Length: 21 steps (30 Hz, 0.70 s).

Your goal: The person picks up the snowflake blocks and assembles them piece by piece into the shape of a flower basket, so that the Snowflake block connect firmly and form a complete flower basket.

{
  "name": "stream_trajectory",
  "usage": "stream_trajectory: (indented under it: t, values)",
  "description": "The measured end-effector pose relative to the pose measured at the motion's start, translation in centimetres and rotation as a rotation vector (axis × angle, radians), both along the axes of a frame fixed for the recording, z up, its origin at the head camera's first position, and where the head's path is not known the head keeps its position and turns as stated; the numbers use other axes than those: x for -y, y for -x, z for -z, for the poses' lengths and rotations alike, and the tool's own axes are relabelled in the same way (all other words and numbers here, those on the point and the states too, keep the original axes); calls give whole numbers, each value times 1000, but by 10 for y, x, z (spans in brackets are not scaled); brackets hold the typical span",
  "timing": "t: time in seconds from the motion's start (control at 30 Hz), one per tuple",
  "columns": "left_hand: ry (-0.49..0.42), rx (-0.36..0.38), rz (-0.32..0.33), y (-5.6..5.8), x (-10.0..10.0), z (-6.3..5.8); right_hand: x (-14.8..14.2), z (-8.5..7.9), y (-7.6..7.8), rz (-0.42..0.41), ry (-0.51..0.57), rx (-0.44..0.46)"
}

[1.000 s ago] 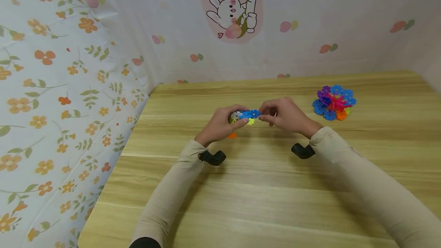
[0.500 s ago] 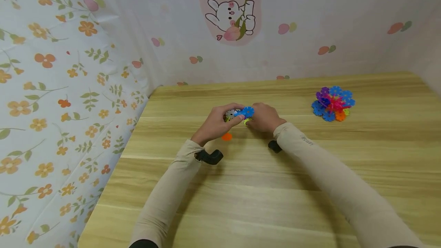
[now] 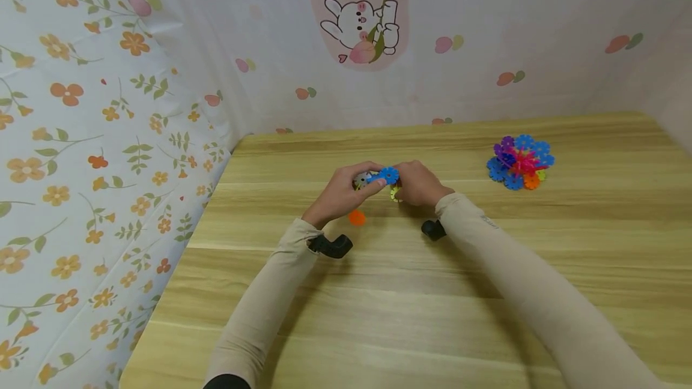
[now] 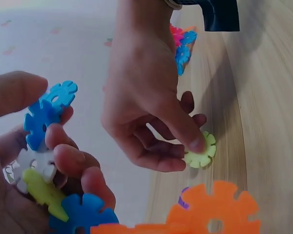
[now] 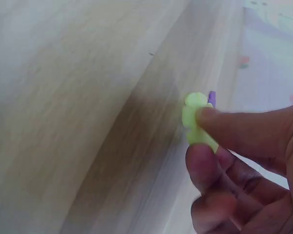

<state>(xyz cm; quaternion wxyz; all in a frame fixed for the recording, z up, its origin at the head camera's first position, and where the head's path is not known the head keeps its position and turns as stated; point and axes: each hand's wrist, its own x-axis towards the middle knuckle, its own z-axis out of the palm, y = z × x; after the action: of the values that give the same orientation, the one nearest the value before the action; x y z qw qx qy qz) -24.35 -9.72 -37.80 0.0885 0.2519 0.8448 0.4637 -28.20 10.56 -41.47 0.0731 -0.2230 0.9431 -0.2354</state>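
Note:
My left hand point(image 3: 342, 195) grips a string of interlocking snowflake discs above the table. In the left wrist view it includes a blue disc point(image 4: 41, 124), a white disc point(image 4: 41, 163), a yellow-green disc point(image 4: 43, 194), another blue disc point(image 4: 83, 212) and a large-looking orange disc point(image 4: 219, 207) close to the camera. Right beside it, my right hand point(image 3: 418, 183) pinches a separate-looking yellow-green disc point(image 5: 190, 117) between thumb and fingers. A sliver of a purple disc point(image 5: 212, 97) shows behind that one. The fingers of my left hand hide part of the string.
A finished-looking cluster of blue, purple, pink and orange snowflake discs point(image 3: 513, 180) stands at the back right of the wooden table point(image 3: 411, 311). Printed cloth point(image 3: 465, 11) hangs behind the table and along its left side. A black curved wrist mount point(image 3: 334, 247) sticks out below each sleeve.
My right hand has moved left from the string's blue end and lower, onto the yellow-green disc. The left hand keeps its grip, and more of the orange disc shows under it.

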Motion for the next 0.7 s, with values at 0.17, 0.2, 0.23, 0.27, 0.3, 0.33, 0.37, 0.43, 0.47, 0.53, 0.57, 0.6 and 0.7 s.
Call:
stream_trajectory:
  t: [0.17,0.2,0.23,0.27,0.3,0.33,0.37,0.43,0.47,0.53,0.57,0.6,0.7]
  values:
    - [6,22,-19,-1,-1,1,-15,-4,-3,-40,85,27]
    - [6,25,-22,-1,-2,1,-18,-6,-5,-44,101,25]
    - [6,27,-24,-1,-2,1,-22,-9,-7,-45,121,29]
    - [8,25,-28,-1,-2,1,-25,-11,-10,-41,144,31]
    - [10,21,-31,-1,-2,2,-29,-14,-13,-38,172,31]
    - [11,15,-32,0,-3,2,-32,-16,-16,-31,209,39]
    - [14,7,-35,0,-3,2,-35,-19,-20,-26,247,40]
    - [21,-13,-42,1,-4,2,-39,-23,-28,-15,318,28]
    - [24,-22,-44,1,-5,3,-41,-24,-32,-12,339,-2]
    - [28,-34,-48,1,-6,3,-43,-26,-39,-24,369,-98]
    - [29,-36,-51,1,-6,3,-43,-26,-42,-28,372,-160]
    - [29,-41,-53,2,-6,3,-43,-25,-45,-32,375,-225]
    - [16,-37,-53,2,-7,3,-42,-23,-52,-39,379,-412]
